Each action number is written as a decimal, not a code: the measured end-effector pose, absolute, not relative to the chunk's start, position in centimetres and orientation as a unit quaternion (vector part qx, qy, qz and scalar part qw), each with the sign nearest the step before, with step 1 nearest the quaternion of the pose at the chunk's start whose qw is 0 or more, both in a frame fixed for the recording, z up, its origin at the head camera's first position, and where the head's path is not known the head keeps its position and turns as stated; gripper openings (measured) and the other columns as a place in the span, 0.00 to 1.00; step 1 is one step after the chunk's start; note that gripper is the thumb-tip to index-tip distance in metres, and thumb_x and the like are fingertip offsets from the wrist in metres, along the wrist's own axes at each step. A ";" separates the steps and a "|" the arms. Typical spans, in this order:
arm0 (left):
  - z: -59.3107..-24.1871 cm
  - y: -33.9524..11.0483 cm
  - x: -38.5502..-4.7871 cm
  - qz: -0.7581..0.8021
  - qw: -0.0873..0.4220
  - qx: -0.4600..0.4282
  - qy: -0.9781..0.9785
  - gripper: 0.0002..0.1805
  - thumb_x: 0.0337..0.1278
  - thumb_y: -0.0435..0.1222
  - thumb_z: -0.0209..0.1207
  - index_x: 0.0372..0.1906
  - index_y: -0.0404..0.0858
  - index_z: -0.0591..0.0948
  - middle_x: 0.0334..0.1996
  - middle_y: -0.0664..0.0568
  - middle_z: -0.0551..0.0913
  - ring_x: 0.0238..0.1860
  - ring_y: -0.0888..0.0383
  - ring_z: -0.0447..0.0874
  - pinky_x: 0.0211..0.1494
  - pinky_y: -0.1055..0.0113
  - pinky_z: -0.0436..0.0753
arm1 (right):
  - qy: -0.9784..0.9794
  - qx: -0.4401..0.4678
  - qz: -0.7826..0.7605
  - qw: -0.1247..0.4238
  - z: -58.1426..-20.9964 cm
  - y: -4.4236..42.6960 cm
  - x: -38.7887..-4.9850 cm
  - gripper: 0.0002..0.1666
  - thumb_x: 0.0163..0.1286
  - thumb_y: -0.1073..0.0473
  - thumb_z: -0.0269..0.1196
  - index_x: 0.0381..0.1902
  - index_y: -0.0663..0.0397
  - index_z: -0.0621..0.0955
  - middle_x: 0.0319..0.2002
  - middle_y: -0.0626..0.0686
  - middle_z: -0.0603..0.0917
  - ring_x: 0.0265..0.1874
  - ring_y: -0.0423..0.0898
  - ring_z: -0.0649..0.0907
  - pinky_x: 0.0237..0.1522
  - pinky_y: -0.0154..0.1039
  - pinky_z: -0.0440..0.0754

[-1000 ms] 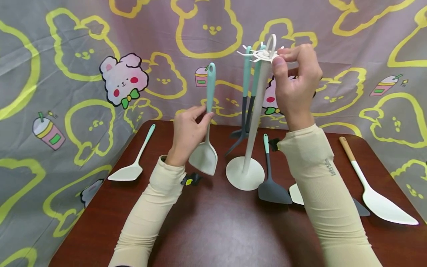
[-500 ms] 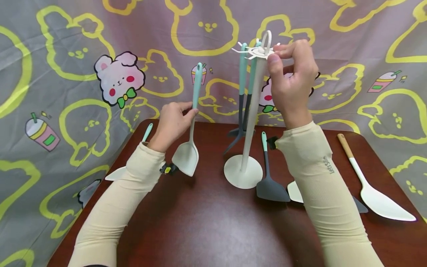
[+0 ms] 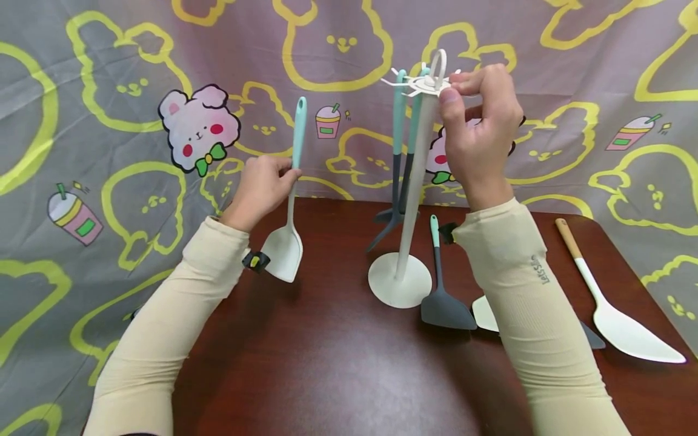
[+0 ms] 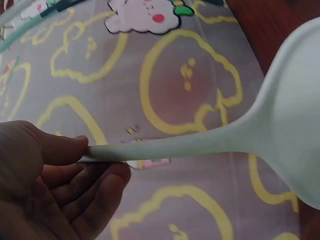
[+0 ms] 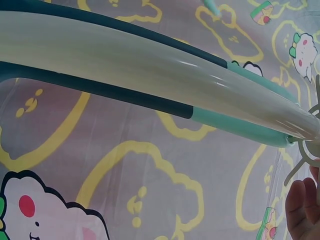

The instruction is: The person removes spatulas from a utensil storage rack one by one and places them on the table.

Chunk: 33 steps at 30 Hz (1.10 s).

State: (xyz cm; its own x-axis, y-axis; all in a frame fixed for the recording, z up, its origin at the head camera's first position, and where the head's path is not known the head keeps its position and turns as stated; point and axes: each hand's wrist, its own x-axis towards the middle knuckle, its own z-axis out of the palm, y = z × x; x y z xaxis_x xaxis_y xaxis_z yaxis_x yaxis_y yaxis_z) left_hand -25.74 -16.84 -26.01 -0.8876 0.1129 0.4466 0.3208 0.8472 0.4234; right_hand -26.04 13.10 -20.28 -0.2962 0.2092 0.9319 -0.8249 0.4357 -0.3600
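My left hand [image 3: 262, 189] pinches a white spatula [image 3: 285, 251] by the lower end of its mint handle. The spatula hangs upright above the table, blade down. In the left wrist view, thumb and fingertips meet on its thin shaft [image 4: 175, 145]. My right hand [image 3: 484, 124] grips the hooked top ring of a white utensil stand [image 3: 415, 181], which leans slightly with its round base on the table. Two dark grey utensils with mint handles [image 3: 399, 121] hang from the ring's far side. In the right wrist view they flank the pole [image 5: 150, 65].
On the right of the brown table [image 3: 338, 363] lie a dark grey spatula [image 3: 446, 310], a white blade [image 3: 484, 313] partly under my right sleeve, a grey tip [image 3: 593, 336] and a white spatula with a wooden handle [image 3: 618, 324]. A patterned curtain [image 3: 349, 145] surrounds the table.
My left hand has carried the white spatula leftward, away from the stand. My left forearm now hides the other white spatula at the left. The right hand keeps its hold on the ring.
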 end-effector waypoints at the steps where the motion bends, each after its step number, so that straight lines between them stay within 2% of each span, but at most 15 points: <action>1: -26.2 -17.1 -25.9 -0.244 0.203 -0.113 -0.941 0.13 0.65 0.38 0.58 0.30 0.34 0.86 0.14 0.50 0.72 0.16 0.59 0.62 0.21 0.67 0.61 | -0.650 0.237 0.475 0.544 -20.3 13.2 -26.0 0.33 0.55 0.43 0.53 0.29 0.75 0.76 0.36 0.63 0.83 0.42 0.39 0.83 0.30 0.16 0.71; 5: -27.2 -18.3 -26.7 -0.234 0.177 -0.091 -0.952 0.13 0.65 0.37 0.58 0.31 0.34 0.87 0.15 0.49 0.75 0.16 0.58 0.63 0.21 0.67 0.62 | -0.650 0.242 0.474 0.542 -20.3 13.2 -26.1 0.32 0.55 0.44 0.53 0.29 0.76 0.75 0.37 0.65 0.83 0.43 0.42 0.84 0.30 0.16 0.72; 13: -29.8 -20.7 -28.0 -0.217 0.131 -0.056 -0.966 0.15 0.65 0.39 0.57 0.27 0.34 0.85 0.13 0.52 0.69 0.21 0.52 0.66 0.25 0.64 0.63 | -0.648 0.240 0.477 0.543 -20.4 13.0 -26.1 0.33 0.55 0.43 0.53 0.29 0.76 0.75 0.36 0.64 0.83 0.42 0.40 0.84 0.30 0.16 0.71; 18: -31.2 -21.8 -28.5 -0.201 0.105 -0.035 -0.973 0.14 0.65 0.39 0.57 0.32 0.34 0.87 0.19 0.46 0.77 0.29 0.46 0.72 0.31 0.62 0.67 | -0.646 0.241 0.477 0.545 -20.4 12.9 -26.2 0.34 0.55 0.42 0.54 0.29 0.76 0.75 0.36 0.64 0.83 0.43 0.42 0.84 0.29 0.17 0.71; 22: -32.3 -22.4 -29.0 -0.201 0.086 -0.020 -0.975 0.14 0.65 0.39 0.57 0.38 0.34 0.87 0.27 0.41 0.82 0.34 0.43 0.75 0.38 0.55 0.73 | -0.647 0.238 0.476 0.546 -20.4 12.9 -26.2 0.35 0.55 0.41 0.53 0.29 0.76 0.75 0.36 0.64 0.83 0.43 0.42 0.84 0.30 0.16 0.71; 25: -33.2 -22.8 -29.4 -0.203 0.078 -0.013 -0.976 0.14 0.65 0.39 0.56 0.41 0.34 0.87 0.30 0.39 0.83 0.36 0.41 0.75 0.42 0.51 0.74 | -0.648 0.235 0.477 0.545 -20.4 13.0 -26.2 0.35 0.55 0.42 0.53 0.29 0.76 0.75 0.37 0.63 0.83 0.43 0.40 0.84 0.29 0.16 0.71; 33: -35.4 -23.6 -29.8 -0.225 0.049 0.048 -0.972 0.16 0.68 0.41 0.54 0.49 0.36 0.86 0.36 0.40 0.84 0.35 0.46 0.75 0.32 0.65 0.69 | -0.655 0.235 0.473 0.540 -20.4 13.1 -26.1 0.34 0.55 0.43 0.53 0.30 0.76 0.75 0.37 0.63 0.83 0.43 0.39 0.84 0.30 0.17 0.71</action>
State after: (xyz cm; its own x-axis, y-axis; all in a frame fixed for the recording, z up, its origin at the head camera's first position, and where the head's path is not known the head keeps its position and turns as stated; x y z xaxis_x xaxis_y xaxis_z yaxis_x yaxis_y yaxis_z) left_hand -29.77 -23.58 -35.44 -0.9905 -0.1155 0.0744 -0.0710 0.8941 0.4423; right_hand -26.08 13.12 -20.36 -0.3061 0.2032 0.9301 -0.8194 0.4411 -0.3660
